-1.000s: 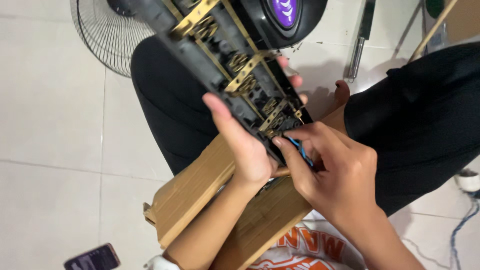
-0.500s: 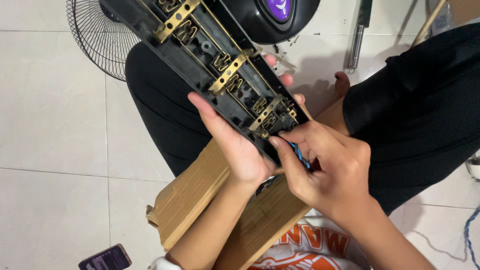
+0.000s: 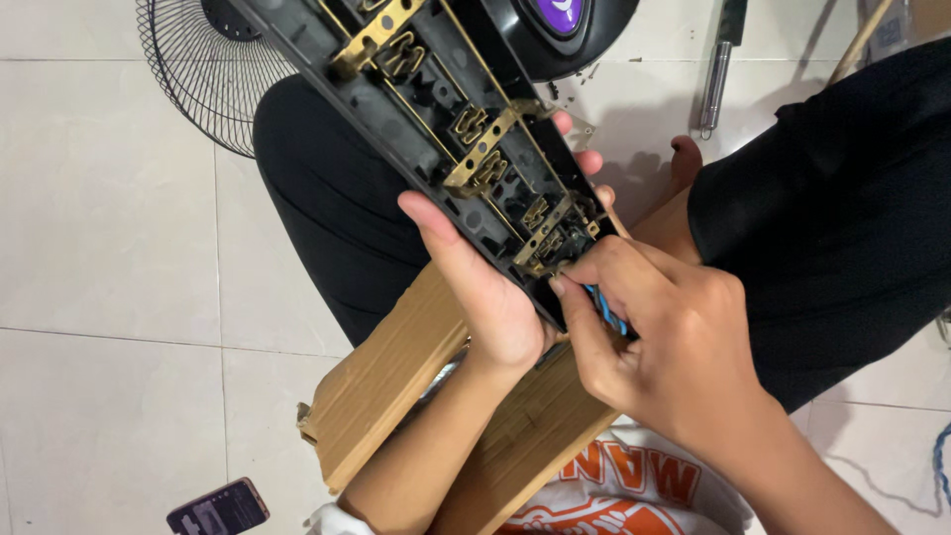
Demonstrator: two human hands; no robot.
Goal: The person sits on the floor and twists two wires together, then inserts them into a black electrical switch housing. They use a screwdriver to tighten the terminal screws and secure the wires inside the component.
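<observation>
Underneath, white floor tiles (image 3: 109, 198); left hand (image 3: 495, 297) gripping opened power strip (image 3: 446, 149), right hand (image 3: 664, 347) pinching blue wire (image 3: 606, 309).

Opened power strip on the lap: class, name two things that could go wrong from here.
The left hand clamps only one end of the opened power strip, so the long free end might tip or twist. The right hand pinches a blue wire beside the bare brass contacts; a tug could bend one.

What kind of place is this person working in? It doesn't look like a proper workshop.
Probably a room at home, not a workshop. The person sits on a pale tiled floor, with a standing fan behind and a phone lying on the tiles. An opened black power strip rests over flattened cardboard on the lap.
</observation>
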